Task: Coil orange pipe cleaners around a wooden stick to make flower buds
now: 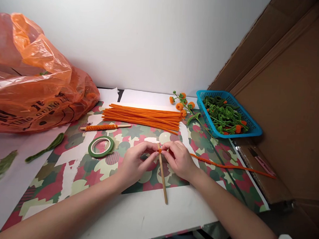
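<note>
Head view: both hands are pinching narrow — left hand [140,158] is gripping the bare stick [163,182] near its upper end w/ thumb & index, right hand [179,159] is pinching the orange fuzzy stem [230,166] where it's circling that stick. Clock centre = this pinch. Stick's lower end is pointing to approx. 6 o'clock, over the white strip [146,211]; stem's tail is trailing out past the right hand to 3.

Handling, my guess: stem's prob. v. light, soft outside, bending easily & holding its shape, so best taken close to the stick. Stick's looking light, stiff, maybe smooth — best held by its top end, fingertips blocking any slip.

Counts: 1 bare stick; 1 wound stick [102,127] is lying at 10; 1 tape roll [96,155] at 9; 1 looped green piece [45,149] farther out at 9, 1 blurry green clump [2,166] beyond it; 1 orange bag [43,88] at 10; 1 bundle of orange stems [140,116] at 11, overlapping too much to count; 1 flower sprig [194,116] at 1, showing approx. 5 blooms [179,106]; 1 blue basket [251,130] at 2, holding green bits [224,115], no. unclear; 1 pink tool [265,165] at 3.
</note>
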`<state>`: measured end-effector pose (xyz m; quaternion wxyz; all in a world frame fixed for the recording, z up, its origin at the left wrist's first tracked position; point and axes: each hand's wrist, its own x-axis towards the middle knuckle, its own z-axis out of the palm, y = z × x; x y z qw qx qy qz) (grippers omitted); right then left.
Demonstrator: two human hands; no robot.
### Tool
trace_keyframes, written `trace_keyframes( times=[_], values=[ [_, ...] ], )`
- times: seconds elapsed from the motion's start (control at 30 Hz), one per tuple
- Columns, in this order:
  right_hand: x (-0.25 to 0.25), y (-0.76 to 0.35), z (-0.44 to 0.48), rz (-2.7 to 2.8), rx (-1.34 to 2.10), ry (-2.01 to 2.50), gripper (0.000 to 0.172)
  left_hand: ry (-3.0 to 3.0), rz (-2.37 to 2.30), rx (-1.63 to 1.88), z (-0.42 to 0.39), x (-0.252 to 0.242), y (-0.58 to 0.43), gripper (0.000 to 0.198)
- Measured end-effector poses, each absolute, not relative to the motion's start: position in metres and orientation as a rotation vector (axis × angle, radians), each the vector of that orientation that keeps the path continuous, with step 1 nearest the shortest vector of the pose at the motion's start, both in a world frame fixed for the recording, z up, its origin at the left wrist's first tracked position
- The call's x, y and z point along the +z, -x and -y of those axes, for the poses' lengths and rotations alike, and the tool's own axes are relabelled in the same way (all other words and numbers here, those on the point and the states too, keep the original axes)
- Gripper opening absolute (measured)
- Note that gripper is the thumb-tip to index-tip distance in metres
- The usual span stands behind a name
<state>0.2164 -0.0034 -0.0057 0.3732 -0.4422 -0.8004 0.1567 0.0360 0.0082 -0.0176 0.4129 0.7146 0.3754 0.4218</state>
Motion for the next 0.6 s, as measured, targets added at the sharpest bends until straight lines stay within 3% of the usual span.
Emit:
trace_keyframes(
  times=[0.6],
  values=[
    [-0.0086, -0.2155, 0.002, 2.1, 0.337, 1.146, 0.012, -2.102, -1.029, 1.054, -0.0069, -0.0119, -0.0364, 0.009]
  ],
)
